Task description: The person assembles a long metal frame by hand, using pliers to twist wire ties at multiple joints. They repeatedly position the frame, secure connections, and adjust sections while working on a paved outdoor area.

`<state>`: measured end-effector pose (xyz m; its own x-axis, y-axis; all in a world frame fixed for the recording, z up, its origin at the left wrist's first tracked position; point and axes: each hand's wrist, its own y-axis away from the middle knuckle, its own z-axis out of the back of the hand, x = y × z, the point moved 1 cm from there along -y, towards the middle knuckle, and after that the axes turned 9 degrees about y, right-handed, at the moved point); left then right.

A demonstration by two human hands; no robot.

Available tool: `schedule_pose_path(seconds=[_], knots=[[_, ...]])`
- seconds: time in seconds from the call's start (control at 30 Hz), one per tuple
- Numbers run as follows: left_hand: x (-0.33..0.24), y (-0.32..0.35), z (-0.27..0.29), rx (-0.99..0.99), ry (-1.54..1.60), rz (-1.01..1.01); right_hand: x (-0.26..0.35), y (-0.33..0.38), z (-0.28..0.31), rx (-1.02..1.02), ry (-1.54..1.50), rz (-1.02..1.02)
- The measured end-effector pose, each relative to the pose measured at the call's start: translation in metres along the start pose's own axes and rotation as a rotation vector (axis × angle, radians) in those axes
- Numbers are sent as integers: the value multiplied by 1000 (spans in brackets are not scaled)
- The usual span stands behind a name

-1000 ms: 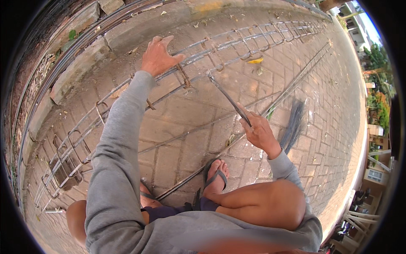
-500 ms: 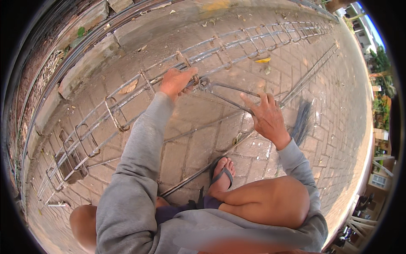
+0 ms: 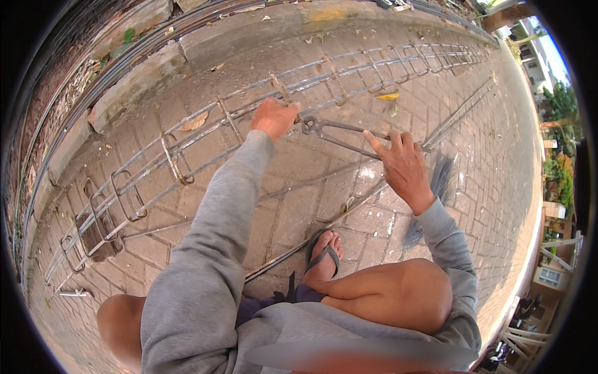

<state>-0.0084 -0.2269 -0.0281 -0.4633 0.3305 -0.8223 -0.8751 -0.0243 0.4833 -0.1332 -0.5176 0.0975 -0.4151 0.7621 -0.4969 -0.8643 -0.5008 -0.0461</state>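
A long cage of steel reinforcing bars [image 3: 229, 118] with square stirrups lies across the paving in front of me. My left hand [image 3: 274, 118] is closed around the cage at a stirrup on its near side; what its fingertips press on is hidden. Just right of it, the jaws of dark metal pincers [image 3: 317, 126] meet the near bar by that stirrup. My right hand [image 3: 405, 165] grips the pincers' two long handles, which stand apart, with the index finger stretched along the upper one. Any tie wire at the jaws is too small to make out.
A bundle of thin dark wires [image 3: 441, 177] lies beyond my right wrist. Long rods [image 3: 349, 212] cross the paving by my sandalled foot [image 3: 321, 265]. Behind the cage runs a concrete kerb [image 3: 243, 40], with more bars stacked along it. A yellow leaf [image 3: 388, 96] lies near the cage.
The view has shifted a little, so cage, hands and pincers sit slightly further right near the middle. Both hands keep their holds, and the pincers remain at the same stirrup.
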Motion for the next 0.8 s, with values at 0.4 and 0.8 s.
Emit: schedule_pose_path(seconds=[0.4,0.8], knots=[[-12,10,3,8,-20,36,-15,2,8,162,-279,123],[-3,1,2,64,-52,37,-13,15,-6,597,-413,49]])
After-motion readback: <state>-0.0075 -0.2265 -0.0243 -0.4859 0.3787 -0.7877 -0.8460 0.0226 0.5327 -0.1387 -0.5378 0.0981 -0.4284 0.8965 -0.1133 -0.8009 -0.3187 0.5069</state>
